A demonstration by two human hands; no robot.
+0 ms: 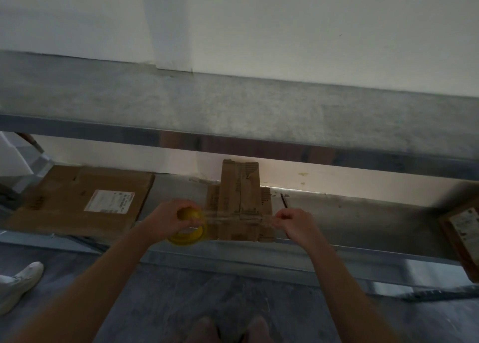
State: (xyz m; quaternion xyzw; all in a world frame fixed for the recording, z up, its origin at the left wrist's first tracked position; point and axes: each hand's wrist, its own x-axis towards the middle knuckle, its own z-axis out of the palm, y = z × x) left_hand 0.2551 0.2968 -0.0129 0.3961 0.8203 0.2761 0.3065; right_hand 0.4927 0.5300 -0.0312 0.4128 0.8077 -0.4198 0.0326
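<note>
A flattened piece of brown cardboard (239,187) stands on the lower metal shelf (363,221), leaning back toward the wall. My left hand (168,217) grips a yellow roll of clear tape (188,232) at the cardboard's left side. My right hand (293,223) pinches the free end of the tape at the cardboard's right side. A clear tape strip (233,217) stretches between both hands across the cardboard's lower front. The view is blurred.
A flat cardboard box with a white label (85,200) lies on the shelf to the left. Another labelled box (464,234) sits at the right edge. The upper shelf (233,109) overhangs. A thin dark stick (284,200) lies behind my right hand. A white shoe (18,283) is on the floor.
</note>
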